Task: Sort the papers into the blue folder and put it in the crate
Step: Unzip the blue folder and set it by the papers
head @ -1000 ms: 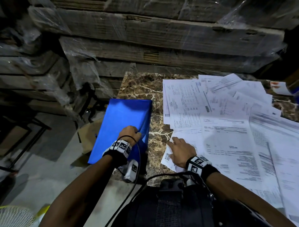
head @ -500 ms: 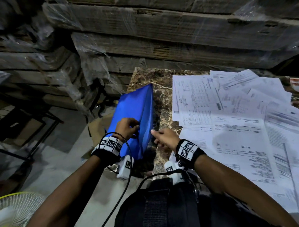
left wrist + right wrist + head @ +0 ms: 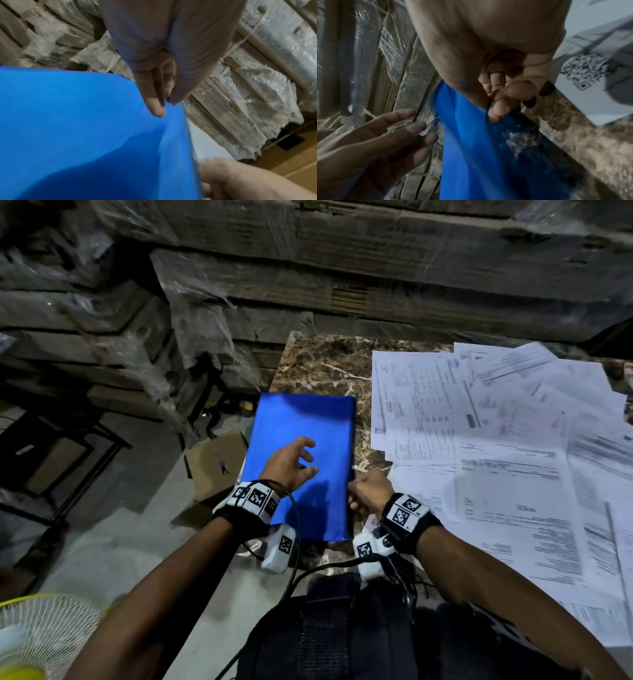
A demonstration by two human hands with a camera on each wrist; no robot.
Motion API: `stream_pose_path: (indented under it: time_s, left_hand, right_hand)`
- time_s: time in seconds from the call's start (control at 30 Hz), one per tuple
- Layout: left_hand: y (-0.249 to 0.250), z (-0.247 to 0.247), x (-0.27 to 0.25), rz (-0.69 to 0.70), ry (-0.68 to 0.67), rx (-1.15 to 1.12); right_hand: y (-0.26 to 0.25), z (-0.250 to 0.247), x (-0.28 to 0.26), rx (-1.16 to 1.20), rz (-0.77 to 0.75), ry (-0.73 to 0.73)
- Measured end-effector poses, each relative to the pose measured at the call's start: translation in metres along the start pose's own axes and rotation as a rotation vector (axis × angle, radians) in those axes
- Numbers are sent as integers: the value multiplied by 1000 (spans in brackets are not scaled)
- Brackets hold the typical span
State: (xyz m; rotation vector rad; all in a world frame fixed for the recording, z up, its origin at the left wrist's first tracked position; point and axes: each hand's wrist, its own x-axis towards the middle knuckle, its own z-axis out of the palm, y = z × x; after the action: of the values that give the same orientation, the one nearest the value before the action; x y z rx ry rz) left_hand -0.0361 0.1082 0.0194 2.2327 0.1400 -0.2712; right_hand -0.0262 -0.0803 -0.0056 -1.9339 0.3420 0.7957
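A brown cardboard box (image 3: 215,462) sits on the floor at left; the left hand (image 3: 291,462) hovers with fingers spread over the flat blue plastic folder (image 3: 308,436) on the marble table's (image 3: 325,364) left edge; the right hand (image 3: 371,493) pinches its right edge; loose white printed papers (image 3: 496,446) cover the table to the right.

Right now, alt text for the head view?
A person's right hand pinches the right edge of a blue folder on a marble table, the left hand spread above its cover. Loose printed papers cover the table's right side.
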Motion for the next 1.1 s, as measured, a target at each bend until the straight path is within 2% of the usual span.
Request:
stream_pose_path:
  time_s: [0.17,0.27,0.37,0.53,0.83,0.97,1.1]
  left_hand:
    - [-18,5,12,34,-291,621]
    - [-29,8,11,3,-347,804]
    - [-36,11,14,-54,-317,802]
    - [-39,2,25,-41,-307,795]
    - [-43,-7,22,20,-321,805]
    - [-45,-10,22,29,-344,809]
    - [-48,-11,25,26,-358,808]
  right_hand:
    - [3,-9,1,153,83,-12]
    - [3,-12,-8,269,55,-106]
    - [8,-15,-18,193,6,-184]
    - [17,-13,-29,127,-31,-279]
    - [20,-4,-35,110,-74,-287]
    - [18,-1,-35,-30,-146,-292]
    - [17,-6,-36,-129,-95,-364]
